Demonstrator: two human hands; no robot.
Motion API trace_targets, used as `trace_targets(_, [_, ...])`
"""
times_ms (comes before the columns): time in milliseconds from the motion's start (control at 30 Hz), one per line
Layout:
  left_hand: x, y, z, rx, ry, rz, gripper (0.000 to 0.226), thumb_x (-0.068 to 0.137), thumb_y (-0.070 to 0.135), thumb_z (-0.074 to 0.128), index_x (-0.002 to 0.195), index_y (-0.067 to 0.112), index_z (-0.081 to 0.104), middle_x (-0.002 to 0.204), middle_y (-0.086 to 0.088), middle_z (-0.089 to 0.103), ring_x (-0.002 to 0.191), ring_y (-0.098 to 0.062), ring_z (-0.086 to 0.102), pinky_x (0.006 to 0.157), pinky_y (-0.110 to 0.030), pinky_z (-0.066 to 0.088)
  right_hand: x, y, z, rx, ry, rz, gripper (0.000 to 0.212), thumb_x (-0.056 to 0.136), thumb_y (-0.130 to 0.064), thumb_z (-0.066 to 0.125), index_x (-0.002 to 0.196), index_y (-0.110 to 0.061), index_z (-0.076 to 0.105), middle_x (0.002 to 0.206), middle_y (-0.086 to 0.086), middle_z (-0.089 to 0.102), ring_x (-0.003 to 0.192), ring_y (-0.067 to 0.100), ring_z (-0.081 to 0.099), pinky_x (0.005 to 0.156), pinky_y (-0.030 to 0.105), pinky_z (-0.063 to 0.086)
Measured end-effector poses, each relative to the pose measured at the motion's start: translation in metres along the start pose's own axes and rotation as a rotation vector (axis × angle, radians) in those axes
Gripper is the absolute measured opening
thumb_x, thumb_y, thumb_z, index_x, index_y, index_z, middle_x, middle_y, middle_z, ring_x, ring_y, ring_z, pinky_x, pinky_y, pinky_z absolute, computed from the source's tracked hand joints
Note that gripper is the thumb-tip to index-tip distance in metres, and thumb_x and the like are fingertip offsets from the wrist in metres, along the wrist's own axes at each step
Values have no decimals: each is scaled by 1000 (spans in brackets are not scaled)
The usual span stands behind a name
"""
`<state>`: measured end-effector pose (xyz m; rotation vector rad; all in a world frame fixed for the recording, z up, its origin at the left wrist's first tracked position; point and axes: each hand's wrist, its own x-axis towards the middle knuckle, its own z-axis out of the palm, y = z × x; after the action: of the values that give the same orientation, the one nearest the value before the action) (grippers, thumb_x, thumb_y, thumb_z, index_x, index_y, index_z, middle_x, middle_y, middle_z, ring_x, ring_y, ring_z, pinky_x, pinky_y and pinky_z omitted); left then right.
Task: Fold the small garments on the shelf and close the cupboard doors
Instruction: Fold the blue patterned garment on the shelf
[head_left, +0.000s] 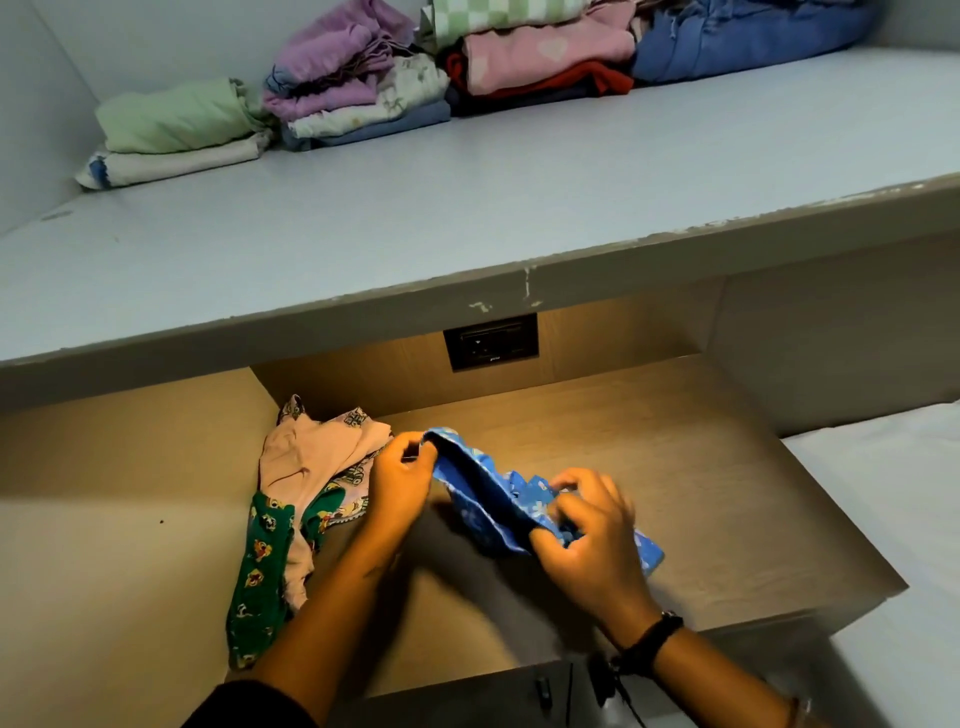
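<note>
Both forearms extended forward and down. Left hand (402, 478) pinches one end of the blue garment (498, 483); right hand (587, 540), fingers curled, grips the other.

Blue printed garment (498, 488) (bunched) beside a crumpled pink-and-green garment (301, 457).

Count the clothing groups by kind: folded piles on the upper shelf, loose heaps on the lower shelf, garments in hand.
Folded piles, upper shelf: 4 (green-topped pile, purple-topped pile, pink-and-red pile, blue pile)
Loose heaps, lower shelf: 1 (pink-and-green heap)
Garments in hand: 1 (blue printed garment, gripped by left hand and right hand)
Total: 6
</note>
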<state>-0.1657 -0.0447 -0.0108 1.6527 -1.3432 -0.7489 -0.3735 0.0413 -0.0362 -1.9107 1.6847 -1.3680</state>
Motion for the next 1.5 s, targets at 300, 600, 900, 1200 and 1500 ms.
trace_targets(300, [-15,-67,-37,-428,-31,-689,40,103,36,41,130,9,54,124,-19,63,109,-34,62,94,-46,49,-32,-43,35,-50,-706,-176,43,93,-57,41,110,-25,64,111,-8,59,104,6,51,95,28,39])
trace_targets(600, [-57,-86,-27,-133,-33,-711,32,80,41,70,100,17,62,94,-12,73,79,-30,72,77,-45,59,12,77,-19,-468,-390,209,49,82,-50,58,123,-24,59,121,1,55,116,26,49,95,43,39])
trace_targets(900, [-79,-72,-15,-91,-112,-865,15,89,6,65,101,-3,62,84,-14,66,75,-29,65,63,-35,54,14,120,-40,-115,-646,435,19,74,-29,72,89,-19,63,95,-4,61,91,19,60,86,40,49])
trace_targets(1200, [-72,-43,-13,-402,-158,-935,14,98,16,54,100,3,59,77,-16,73,66,-29,68,60,-38,54,66,118,-84,461,-313,679,18,67,-8,60,85,-5,61,66,9,62,53,17,57,43,20,47])
trace_targets(1500, [-105,-59,-6,-261,-302,-814,18,94,18,61,109,9,63,88,-14,70,68,-23,60,49,-26,42,66,178,-141,-432,-116,227,46,72,4,49,114,-11,64,105,15,64,98,39,58,87,49,50])
